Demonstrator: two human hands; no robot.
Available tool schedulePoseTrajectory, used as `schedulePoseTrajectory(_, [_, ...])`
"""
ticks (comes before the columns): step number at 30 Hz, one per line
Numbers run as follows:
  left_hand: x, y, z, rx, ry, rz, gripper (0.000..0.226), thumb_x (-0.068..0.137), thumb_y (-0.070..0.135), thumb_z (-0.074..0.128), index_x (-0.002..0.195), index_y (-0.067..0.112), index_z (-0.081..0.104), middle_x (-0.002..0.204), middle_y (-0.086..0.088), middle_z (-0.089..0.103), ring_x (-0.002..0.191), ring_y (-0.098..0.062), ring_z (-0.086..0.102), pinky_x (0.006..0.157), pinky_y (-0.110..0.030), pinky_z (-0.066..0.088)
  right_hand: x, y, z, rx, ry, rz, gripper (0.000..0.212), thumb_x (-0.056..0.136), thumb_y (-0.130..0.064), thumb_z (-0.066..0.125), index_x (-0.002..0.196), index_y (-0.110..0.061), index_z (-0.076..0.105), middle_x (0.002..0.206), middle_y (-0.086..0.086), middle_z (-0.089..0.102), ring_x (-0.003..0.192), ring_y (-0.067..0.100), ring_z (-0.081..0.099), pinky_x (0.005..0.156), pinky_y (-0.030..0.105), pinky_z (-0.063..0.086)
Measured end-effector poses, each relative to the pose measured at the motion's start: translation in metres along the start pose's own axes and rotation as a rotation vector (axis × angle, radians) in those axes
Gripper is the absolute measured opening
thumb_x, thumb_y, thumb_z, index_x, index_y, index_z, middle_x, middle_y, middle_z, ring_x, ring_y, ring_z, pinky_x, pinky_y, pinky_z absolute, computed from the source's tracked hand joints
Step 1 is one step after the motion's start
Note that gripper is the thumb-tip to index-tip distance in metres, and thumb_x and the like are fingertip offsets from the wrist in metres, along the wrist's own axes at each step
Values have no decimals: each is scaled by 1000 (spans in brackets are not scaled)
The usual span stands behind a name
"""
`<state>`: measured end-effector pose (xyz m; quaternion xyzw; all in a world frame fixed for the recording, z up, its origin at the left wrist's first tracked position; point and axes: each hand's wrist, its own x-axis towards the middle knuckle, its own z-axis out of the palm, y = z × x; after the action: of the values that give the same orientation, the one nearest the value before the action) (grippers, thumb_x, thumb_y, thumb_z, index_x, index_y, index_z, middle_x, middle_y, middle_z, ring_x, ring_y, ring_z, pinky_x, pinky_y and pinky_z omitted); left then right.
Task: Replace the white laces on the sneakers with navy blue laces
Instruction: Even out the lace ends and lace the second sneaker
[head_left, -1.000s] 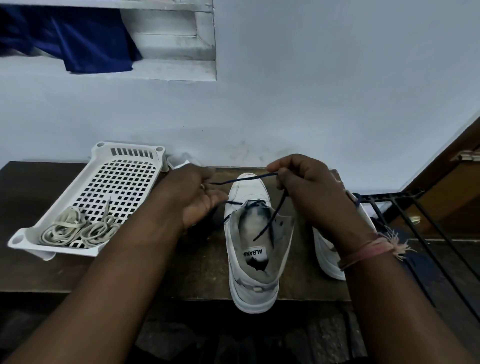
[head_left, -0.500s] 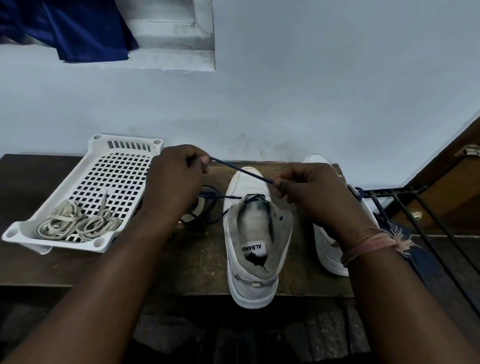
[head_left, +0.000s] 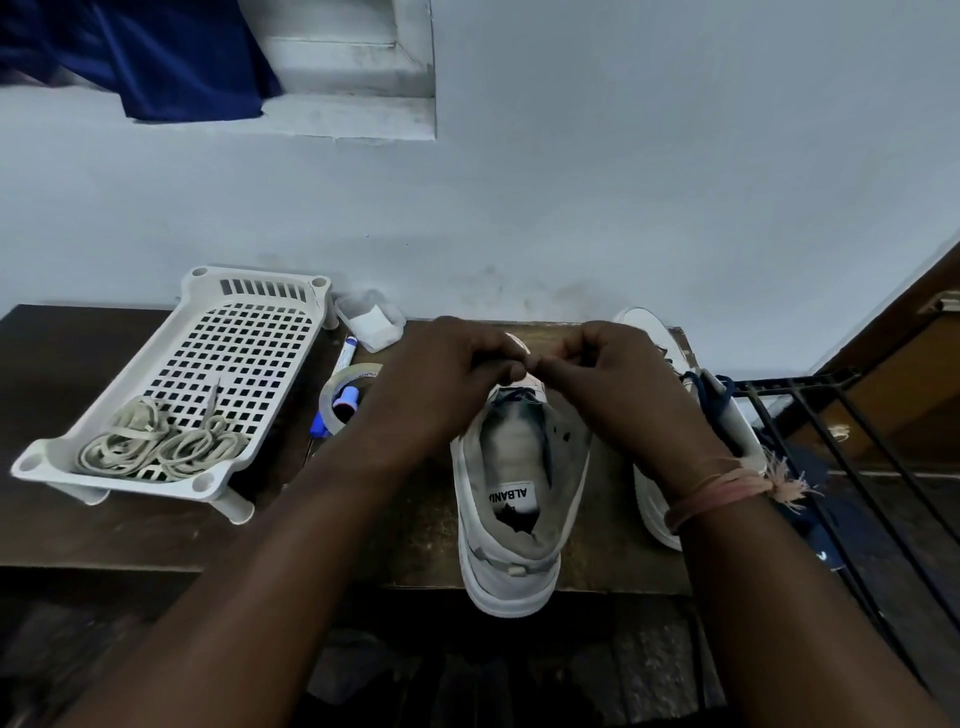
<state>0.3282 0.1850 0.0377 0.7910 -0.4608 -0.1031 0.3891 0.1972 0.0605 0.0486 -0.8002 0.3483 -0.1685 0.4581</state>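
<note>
Both hands meet over the near sneaker (head_left: 519, 499) on the surface (head_left: 130, 525) — left hand (head_left: 447, 374) and right hand (head_left: 608, 379) curled, fingertips touching; what they pinch, I cannot tell.

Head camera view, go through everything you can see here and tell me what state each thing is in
Near sneaker: upright, tongue open, navy lace only at the toe end.
Far sneaker: upright, mostly hidden by the right arm.
White laces: removed, coiled in the basket.
Left hand: fingers curled over the toe.
Right hand: fingers curled, tips meeting the left's.
Tape roll: lying flat.
</note>
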Motion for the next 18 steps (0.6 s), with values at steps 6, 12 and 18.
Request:
schedulePoseTrajectory(6, [4,12,10,-79,70,-263,14,91,27,67,80,27,75,72,16,71,70,3,63,65,-23,45,-3,6,12,-229,-111,179,32,77,-40,83,81,-9,76,72,9,72,63,23,63,57,30,47])
schedulePoseTrajectory(12, [2,10,32,52,-119,-346,10,86,31,74,86,29,83,84,7,77,85,-12,69,80,-33,57,7,18,9,-135,-108,313,21,88,-20,68,96,-3,78,90,18,75,71,24,63,65,31,50])
schedulePoseTrajectory(18, [0,7,39,175,-78,-299,15,86,25,71,91,27,84,88,3,78,85,-15,70,74,-29,55,11,21,8,-58,-156,434,15,90,-23,73,89,-8,72,99,17,73,85,27,68,84,42,60])
